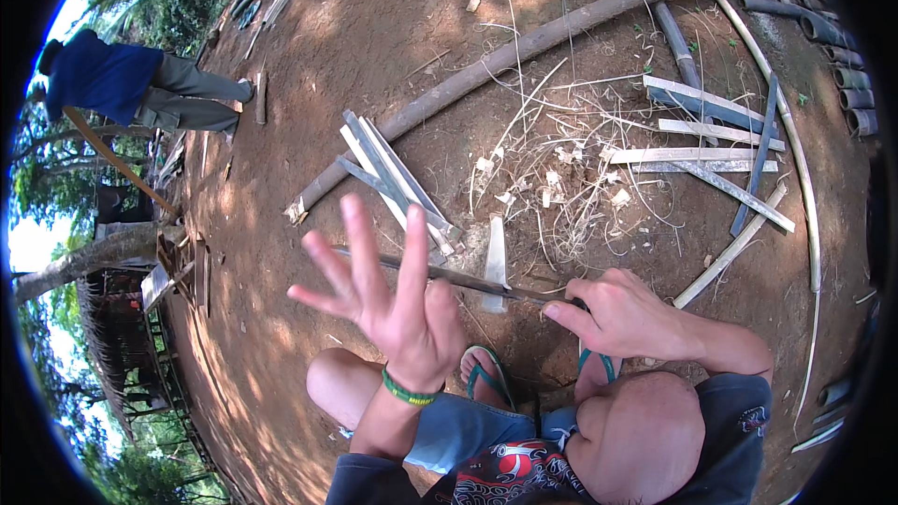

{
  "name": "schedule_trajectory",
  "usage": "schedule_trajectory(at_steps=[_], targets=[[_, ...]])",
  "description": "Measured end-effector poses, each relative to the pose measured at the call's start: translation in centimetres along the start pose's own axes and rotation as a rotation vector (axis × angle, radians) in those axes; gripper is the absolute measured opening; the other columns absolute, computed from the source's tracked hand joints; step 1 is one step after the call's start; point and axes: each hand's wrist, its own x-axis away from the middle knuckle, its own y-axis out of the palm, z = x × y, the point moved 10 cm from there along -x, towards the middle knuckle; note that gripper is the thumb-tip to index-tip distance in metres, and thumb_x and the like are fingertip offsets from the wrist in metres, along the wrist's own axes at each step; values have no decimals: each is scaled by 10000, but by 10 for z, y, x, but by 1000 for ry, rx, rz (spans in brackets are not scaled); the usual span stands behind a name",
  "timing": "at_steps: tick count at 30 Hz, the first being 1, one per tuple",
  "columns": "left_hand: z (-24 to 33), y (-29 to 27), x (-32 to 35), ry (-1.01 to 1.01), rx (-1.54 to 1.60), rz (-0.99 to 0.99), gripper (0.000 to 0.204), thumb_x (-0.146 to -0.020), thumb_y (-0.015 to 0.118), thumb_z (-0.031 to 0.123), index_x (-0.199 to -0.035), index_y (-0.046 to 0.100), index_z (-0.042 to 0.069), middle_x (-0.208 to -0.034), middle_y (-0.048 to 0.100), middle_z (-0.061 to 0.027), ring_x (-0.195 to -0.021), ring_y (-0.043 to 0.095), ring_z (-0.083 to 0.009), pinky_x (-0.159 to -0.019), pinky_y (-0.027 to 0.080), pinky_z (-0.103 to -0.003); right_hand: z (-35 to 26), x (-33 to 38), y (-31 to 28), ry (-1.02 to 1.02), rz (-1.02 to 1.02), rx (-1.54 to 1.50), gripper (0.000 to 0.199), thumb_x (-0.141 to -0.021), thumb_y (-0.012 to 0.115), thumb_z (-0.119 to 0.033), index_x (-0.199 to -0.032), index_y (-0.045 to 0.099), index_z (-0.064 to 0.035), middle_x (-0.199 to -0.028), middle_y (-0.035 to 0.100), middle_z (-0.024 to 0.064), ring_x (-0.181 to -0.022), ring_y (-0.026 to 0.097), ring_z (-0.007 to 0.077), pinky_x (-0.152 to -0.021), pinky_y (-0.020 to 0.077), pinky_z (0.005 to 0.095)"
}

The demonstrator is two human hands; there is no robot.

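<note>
Gripping one end of a long dark blade (458, 277), the right hand (622, 316) is closed with its thumb laid along the near end, in the head view. The blade reaches leftward across the lower middle, above a short pale strip (496, 252) lying on the ground. The left hand (402, 313) is raised with fingers spread and grips nothing visible; it covers part of the blade, and whether it touches the metal cannot be told. A green wristband (409, 388) circles that wrist.

Beyond the hands, a heap of curly shavings (566, 192) covers the earth. Split slats (388, 173) lie left of it, across a thick bamboo pole (524, 51) that slants through the scene. More crossed slats (692, 154) flank the heap on the right, hemmed in by a long thin curved pole (795, 150). Dark tubes (847, 75) are stacked at the right rim. Close in, sandalled feet (486, 374) stand just below the blade. At upper left, well apart, another person (98, 75) in a blue top stands near trees, above a thatched hut (117, 346).
</note>
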Motion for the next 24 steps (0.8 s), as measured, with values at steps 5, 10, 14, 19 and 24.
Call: schedule_trajectory(at_steps=[5,10,14,19,24], targets=[[-16,-20,48,30,465,263,654,-1001,504,517,-1371,524,-21,-1457,393,-267,-1356,416,-365,-1070,394,-487,-7,4,3,-7,-20,-24,488,-977,594,-376,-782,664,66,-522,554,258,-535,627,440,-551,516,506],[-2,9,76,12,718,152,342,-804,798,137,-1058,641,-31,-1016,646,-172,-882,632,-254,-743,533,-324,0,-3,13,23,-47,-44,546,-988,569,-433,-817,674,75,-528,572,259,-548,642,441,-572,523,523],[-10,12,74,-58,790,200,273,-735,787,-49,-945,616,-10,-994,680,-179,-889,664,-267,-771,543,-340,8,-7,28,-24,-48,-36,541,-980,580,-438,-818,677,69,-530,566,263,-556,636,447,-576,520,520],[-9,15,73,18,873,153,259,-748,776,-54,-931,598,-10,-988,685,-182,-874,677,-278,-789,542,-354,69,-40,57,14,80,-73,591,-978,566,-473,-751,683,60,-557,565,286,-596,634,463,-633,533,511],[-4,18,81,-9,918,139,247,-771,766,-52,-936,588,-7,-986,686,-178,-894,671,-266,-815,531,-358,172,-91,92,231,-16,65,692,-1002,490,-527,-730,681,79,-607,607,292,-650,660,455,-718,532,529]])
